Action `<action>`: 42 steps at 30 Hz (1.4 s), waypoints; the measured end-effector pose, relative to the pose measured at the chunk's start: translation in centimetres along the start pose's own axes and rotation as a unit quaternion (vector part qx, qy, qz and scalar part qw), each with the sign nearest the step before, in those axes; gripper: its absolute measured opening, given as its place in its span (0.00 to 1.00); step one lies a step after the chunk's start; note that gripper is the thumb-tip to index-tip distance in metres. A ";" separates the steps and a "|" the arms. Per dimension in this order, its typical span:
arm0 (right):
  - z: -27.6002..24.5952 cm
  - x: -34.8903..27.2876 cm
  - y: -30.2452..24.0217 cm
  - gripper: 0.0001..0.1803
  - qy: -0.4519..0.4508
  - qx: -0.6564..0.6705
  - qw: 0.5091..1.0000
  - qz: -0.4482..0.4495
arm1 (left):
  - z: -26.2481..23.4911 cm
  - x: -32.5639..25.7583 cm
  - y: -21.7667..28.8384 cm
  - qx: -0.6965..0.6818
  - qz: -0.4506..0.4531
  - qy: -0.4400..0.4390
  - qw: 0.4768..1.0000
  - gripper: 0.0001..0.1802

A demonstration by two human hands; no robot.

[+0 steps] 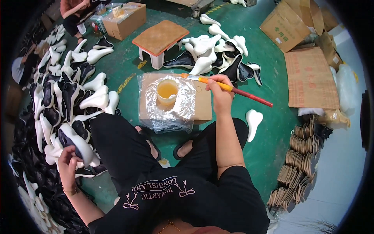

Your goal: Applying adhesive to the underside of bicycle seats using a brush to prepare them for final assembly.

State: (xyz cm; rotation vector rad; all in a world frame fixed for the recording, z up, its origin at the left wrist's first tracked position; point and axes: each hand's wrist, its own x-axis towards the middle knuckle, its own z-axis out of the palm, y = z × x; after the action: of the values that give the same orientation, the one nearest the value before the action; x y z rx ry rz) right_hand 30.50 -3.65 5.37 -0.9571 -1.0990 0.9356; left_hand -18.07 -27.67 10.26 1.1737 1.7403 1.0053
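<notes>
My right hand (221, 93) is closed round a paintbrush (249, 96) with a yellow and red handle, its bristle end pointing left. Beyond the brush's left end, a clear jar of amber liquid (167, 92) stands on a cardboard box (203, 107) partly covered with crinkled clear plastic (152, 117). At the left, my left hand (69, 162) has its fingers curled at the edge of a bicycle saddle (80, 146), a white padded piece with a dark hollow side. That saddle is tilted above a heap of similar ones (68, 93).
A low stool with an orange-brown top (160, 37) stands beyond the box. More saddles (206, 50) lie heaped beside it, and one white saddle (254, 123) lies right of my knee. Flattened cartons (311, 78) and stacked brown pieces (298, 163) line the right. Another person (76, 13) sits far left.
</notes>
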 end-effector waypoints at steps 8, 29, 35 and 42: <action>0.9 -0.3 0.5 0.04 -0.050 0.049 0.997 0.020 | 1.4 3.9 -13.0 -0.210 0.077 0.072 0.972 0.46; 0.7 1.7 1.1 0.05 -0.145 -0.030 0.985 0.089 | 1.0 -2.2 -6.3 -0.278 -0.058 0.260 0.923 0.24; 3.3 1.9 4.0 0.07 -0.241 -0.235 0.941 0.020 | 7.1 2.8 4.2 -0.490 -0.052 -0.067 0.868 0.37; 4.1 1.1 9.0 0.09 -0.257 -0.241 0.936 0.005 | 14.5 6.3 4.1 -0.547 -0.167 -0.240 0.784 0.37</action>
State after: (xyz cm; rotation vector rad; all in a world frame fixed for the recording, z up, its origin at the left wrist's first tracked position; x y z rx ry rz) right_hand 25.57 0.78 -2.10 -1.1419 -1.8286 0.9721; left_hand -5.17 -18.04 7.49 0.2728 0.6530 1.0958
